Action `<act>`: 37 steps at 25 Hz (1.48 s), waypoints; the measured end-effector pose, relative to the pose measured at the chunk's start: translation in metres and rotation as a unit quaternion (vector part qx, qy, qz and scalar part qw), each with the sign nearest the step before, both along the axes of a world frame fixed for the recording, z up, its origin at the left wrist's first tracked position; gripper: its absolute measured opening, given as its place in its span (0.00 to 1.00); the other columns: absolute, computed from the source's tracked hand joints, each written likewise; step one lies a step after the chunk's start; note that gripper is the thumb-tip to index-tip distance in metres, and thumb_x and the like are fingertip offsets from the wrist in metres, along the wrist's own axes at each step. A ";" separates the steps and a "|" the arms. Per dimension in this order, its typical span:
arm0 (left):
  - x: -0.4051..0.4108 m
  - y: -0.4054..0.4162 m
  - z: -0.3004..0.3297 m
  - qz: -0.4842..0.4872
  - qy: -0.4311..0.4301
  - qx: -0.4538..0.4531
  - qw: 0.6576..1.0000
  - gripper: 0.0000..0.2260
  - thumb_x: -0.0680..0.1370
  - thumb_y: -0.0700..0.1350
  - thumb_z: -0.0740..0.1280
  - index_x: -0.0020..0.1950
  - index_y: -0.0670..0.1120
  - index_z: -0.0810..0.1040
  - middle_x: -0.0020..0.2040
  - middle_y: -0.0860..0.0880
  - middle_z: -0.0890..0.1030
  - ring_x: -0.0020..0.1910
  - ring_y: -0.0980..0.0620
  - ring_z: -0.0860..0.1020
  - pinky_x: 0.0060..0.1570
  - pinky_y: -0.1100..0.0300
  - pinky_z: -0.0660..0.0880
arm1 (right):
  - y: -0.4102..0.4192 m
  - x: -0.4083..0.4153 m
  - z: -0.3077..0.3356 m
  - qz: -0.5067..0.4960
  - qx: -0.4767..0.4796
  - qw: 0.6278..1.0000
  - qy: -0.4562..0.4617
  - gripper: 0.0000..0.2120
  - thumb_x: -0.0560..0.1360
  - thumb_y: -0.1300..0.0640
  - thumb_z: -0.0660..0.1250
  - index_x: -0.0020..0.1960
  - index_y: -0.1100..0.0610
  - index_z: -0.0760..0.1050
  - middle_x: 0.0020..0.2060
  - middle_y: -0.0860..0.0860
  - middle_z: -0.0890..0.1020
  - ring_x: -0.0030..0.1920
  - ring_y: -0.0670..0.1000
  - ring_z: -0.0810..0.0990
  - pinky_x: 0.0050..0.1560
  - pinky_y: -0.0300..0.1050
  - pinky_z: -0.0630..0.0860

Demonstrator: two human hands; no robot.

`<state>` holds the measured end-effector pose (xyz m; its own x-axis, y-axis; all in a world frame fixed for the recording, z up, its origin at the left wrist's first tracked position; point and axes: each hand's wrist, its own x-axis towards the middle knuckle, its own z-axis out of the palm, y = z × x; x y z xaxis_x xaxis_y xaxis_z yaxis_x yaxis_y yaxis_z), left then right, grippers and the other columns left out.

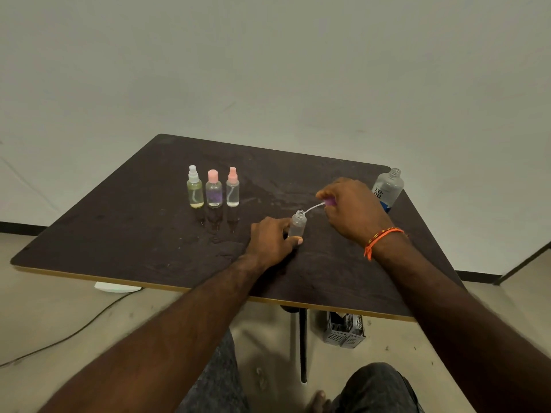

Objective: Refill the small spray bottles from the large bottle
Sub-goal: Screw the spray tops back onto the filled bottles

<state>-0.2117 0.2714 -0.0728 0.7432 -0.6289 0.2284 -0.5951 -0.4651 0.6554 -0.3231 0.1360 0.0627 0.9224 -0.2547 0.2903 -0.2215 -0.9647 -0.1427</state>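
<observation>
My left hand point(272, 238) grips a small clear bottle point(297, 224) that stands upright and uncapped on the dark table point(149, 234). My right hand point(351, 210) pinches a purple spray head point(329, 201); its thin white tube point(311, 208) slants down to the bottle's open mouth. The large clear bottle point(387, 189) with a blue base stands uncapped at the table's far right corner, behind my right hand. Three capped small spray bottles stand in a row at the back left: a yellowish one point(195, 187), a purple one point(213, 189) and a clear one point(233, 187).
The table's near edge point(268, 299) runs across the view, with its leg point(302, 344) below. A grey basket point(344, 330) sits on the floor under the table. A cable point(74, 329) trails over the floor at the left. My knees show at the bottom.
</observation>
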 end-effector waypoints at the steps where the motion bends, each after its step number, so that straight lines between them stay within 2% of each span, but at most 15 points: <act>1: 0.000 0.000 0.001 -0.003 -0.002 0.002 1.000 0.06 0.77 0.54 0.76 0.51 0.55 0.84 0.38 0.60 0.78 0.44 0.56 0.77 0.58 0.49 0.73 | 0.000 0.001 -0.001 0.004 -0.007 1.000 0.011 0.15 0.78 0.62 0.67 0.64 0.54 0.81 0.60 0.54 0.81 0.60 0.54 0.78 0.63 0.49 0.75; 4: -0.001 0.001 0.002 -0.009 -0.004 0.006 1.000 0.06 0.76 0.53 0.76 0.45 0.58 0.79 0.34 0.63 0.75 0.42 0.57 0.76 0.59 0.48 0.72 | 0.003 0.008 -0.007 0.022 -0.023 0.999 0.041 0.14 0.79 0.60 0.66 0.63 0.52 0.81 0.58 0.54 0.82 0.59 0.54 0.78 0.61 0.50 0.75; 9: -0.001 0.000 0.004 0.000 -0.009 0.036 0.999 0.11 0.77 0.54 0.75 0.43 0.58 0.74 0.34 0.62 0.73 0.42 0.56 0.75 0.61 0.48 0.71 | 0.010 0.028 -0.014 0.023 0.054 0.998 0.037 0.08 0.77 0.61 0.68 0.54 0.53 0.81 0.51 0.51 0.84 0.53 0.52 0.81 0.55 0.49 0.78; 13: 0.001 0.000 0.008 -0.016 0.008 0.055 0.998 0.07 0.78 0.57 0.74 0.50 0.58 0.79 0.38 0.62 0.77 0.46 0.55 0.78 0.64 0.44 0.72 | 0.016 0.038 -0.019 0.040 0.049 0.991 0.118 0.13 0.77 0.63 0.69 0.60 0.55 0.82 0.57 0.52 0.83 0.56 0.51 0.81 0.60 0.46 0.77; 17: 0.003 -0.001 0.008 -0.016 0.051 0.023 0.998 0.14 0.78 0.62 0.72 0.58 0.56 0.84 0.48 0.58 0.85 0.53 0.55 0.81 0.66 0.43 0.70 | 0.010 0.039 -0.024 0.035 0.096 0.990 0.098 0.17 0.77 0.62 0.70 0.65 0.54 0.77 0.55 0.51 0.83 0.55 0.50 0.81 0.60 0.47 0.78; 19: 0.004 -0.001 0.009 -0.005 0.053 0.013 0.998 0.13 0.78 0.61 0.73 0.57 0.55 0.84 0.44 0.59 0.83 0.50 0.55 0.81 0.65 0.44 0.70 | 0.005 0.039 -0.027 0.025 0.123 0.989 0.076 0.18 0.75 0.58 0.72 0.64 0.53 0.75 0.50 0.48 0.83 0.52 0.49 0.82 0.57 0.48 0.79; 22: 0.002 -0.002 0.009 -0.006 0.023 0.035 0.999 0.13 0.78 0.60 0.73 0.56 0.54 0.84 0.38 0.60 0.79 0.46 0.56 0.78 0.62 0.46 0.71 | 0.000 0.037 -0.038 -0.018 0.153 0.987 0.039 0.22 0.72 0.46 0.76 0.61 0.53 0.75 0.44 0.46 0.81 0.46 0.48 0.80 0.50 0.48 0.79; 24: 0.002 0.000 0.007 -0.014 0.012 0.021 1.000 0.08 0.77 0.59 0.73 0.48 0.56 0.84 0.35 0.60 0.79 0.43 0.57 0.79 0.60 0.45 0.73 | 0.000 0.031 -0.047 -0.014 0.185 0.982 0.046 0.34 0.68 0.41 0.78 0.67 0.53 0.70 0.53 0.47 0.81 0.50 0.48 0.80 0.53 0.47 0.79; 25: 0.002 0.000 0.007 -0.017 0.006 0.012 1.000 0.07 0.77 0.59 0.73 0.44 0.58 0.82 0.33 0.60 0.79 0.41 0.59 0.78 0.59 0.45 0.74 | 0.001 0.028 -0.050 0.006 0.204 0.978 0.044 0.39 0.67 0.43 0.79 0.72 0.53 0.67 0.59 0.47 0.79 0.55 0.48 0.80 0.57 0.46 0.79; 27: 0.003 0.000 0.008 -0.015 0.002 0.024 1.000 0.09 0.78 0.58 0.74 0.40 0.60 0.77 0.32 0.61 0.76 0.37 0.63 0.73 0.58 0.47 0.73 | 0.002 0.024 -0.054 0.049 0.243 0.969 0.010 0.37 0.72 0.53 0.76 0.76 0.53 0.63 0.67 0.49 0.76 0.62 0.47 0.78 0.62 0.46 0.77; 28: 0.003 0.000 0.008 -0.015 0.000 0.031 0.999 0.11 0.78 0.59 0.74 0.40 0.61 0.75 0.32 0.61 0.75 0.36 0.63 0.72 0.58 0.48 0.72 | 0.002 0.022 -0.056 0.060 0.256 0.965 -0.012 0.33 0.74 0.58 0.73 0.76 0.53 0.64 0.66 0.50 0.77 0.61 0.46 0.78 0.63 0.46 0.77; 30: 0.003 -0.001 0.009 -0.015 0.002 0.036 0.999 0.09 0.77 0.60 0.74 0.43 0.60 0.77 0.33 0.62 0.74 0.37 0.63 0.72 0.59 0.47 0.72 | 0.002 0.021 -0.058 0.049 0.261 0.963 -0.051 0.28 0.76 0.61 0.71 0.73 0.51 0.68 0.59 0.50 0.82 0.56 0.45 0.81 0.61 0.48 0.79; 33: 0.003 -0.001 0.008 -0.014 0.011 0.047 0.999 0.09 0.77 0.60 0.74 0.53 0.57 0.83 0.34 0.61 0.75 0.42 0.57 0.76 0.63 0.44 0.71 | 0.001 0.021 -0.062 -0.017 0.246 0.967 -0.067 0.31 0.70 0.49 0.78 0.69 0.51 0.70 0.45 0.46 0.83 0.44 0.43 0.82 0.52 0.47 0.82; 35: 0.002 -0.001 0.010 -0.015 0.013 0.045 0.999 0.06 0.78 0.58 0.74 0.48 0.58 0.81 0.35 0.60 0.76 0.45 0.55 0.77 0.64 0.45 0.70 | 0.002 0.018 -0.064 -0.022 0.256 0.966 -0.043 0.41 0.67 0.41 0.79 0.73 0.52 0.64 0.52 0.44 0.80 0.48 0.45 0.80 0.52 0.45 0.80; 37: 0.000 0.000 0.012 -0.010 0.011 0.046 0.999 0.06 0.78 0.58 0.74 0.49 0.58 0.82 0.36 0.61 0.77 0.47 0.55 0.78 0.65 0.44 0.69 | 0.004 0.015 -0.067 0.017 0.287 0.957 -0.045 0.43 0.70 0.45 0.77 0.77 0.51 0.59 0.64 0.46 0.76 0.58 0.46 0.77 0.59 0.45 0.77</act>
